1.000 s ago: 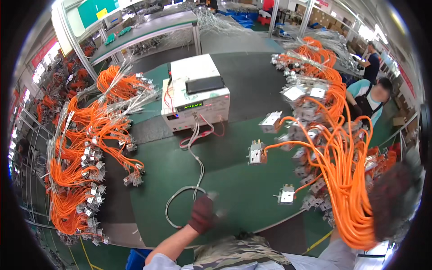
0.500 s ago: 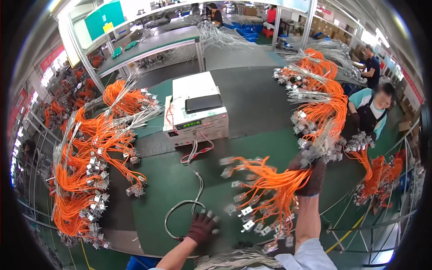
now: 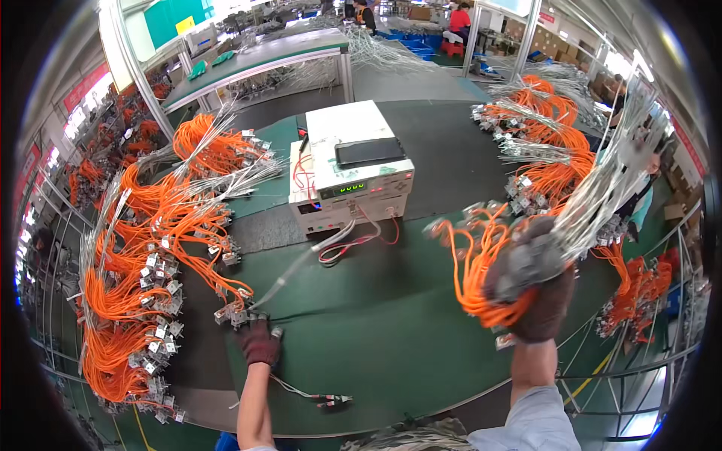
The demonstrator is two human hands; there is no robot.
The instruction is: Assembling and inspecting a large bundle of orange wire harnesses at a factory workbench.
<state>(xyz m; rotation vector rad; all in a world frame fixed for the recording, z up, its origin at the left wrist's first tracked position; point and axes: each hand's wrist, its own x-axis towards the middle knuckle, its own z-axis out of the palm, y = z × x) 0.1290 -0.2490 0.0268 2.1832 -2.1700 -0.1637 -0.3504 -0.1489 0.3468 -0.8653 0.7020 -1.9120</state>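
My right hand [image 3: 538, 289], in a dark glove, is closed round a bundle of orange cables [image 3: 481, 267] and raised over the right side of the table. Connectors hang from the bundle's left end, while long silver wire ends [image 3: 605, 188] fan out up to the right. At the front left, my gloved left hand [image 3: 260, 343] lies with fingers stretched beside the grey lead [image 3: 289, 274], which runs under or along it. Clip ends [image 3: 331, 400] of the lead lie on the green mat. Right by my left fingertips are connectors [image 3: 232, 312] of the left orange cable pile [image 3: 124, 293].
A white bench instrument [image 3: 353, 173] with a lit display stands mid-table, a black phone [image 3: 368, 152] on top. Another orange cable pile [image 3: 553, 150] lies at the back right. A co-worker [image 3: 639, 199] is partly hidden behind the silver wires. Metal racks [image 3: 632, 398] flank the table.
My right hand has lifted the orange bundle and swung it, so its silver ends now point up right. My left hand has moved left, and the grey lead's loop has been drawn out leftward.
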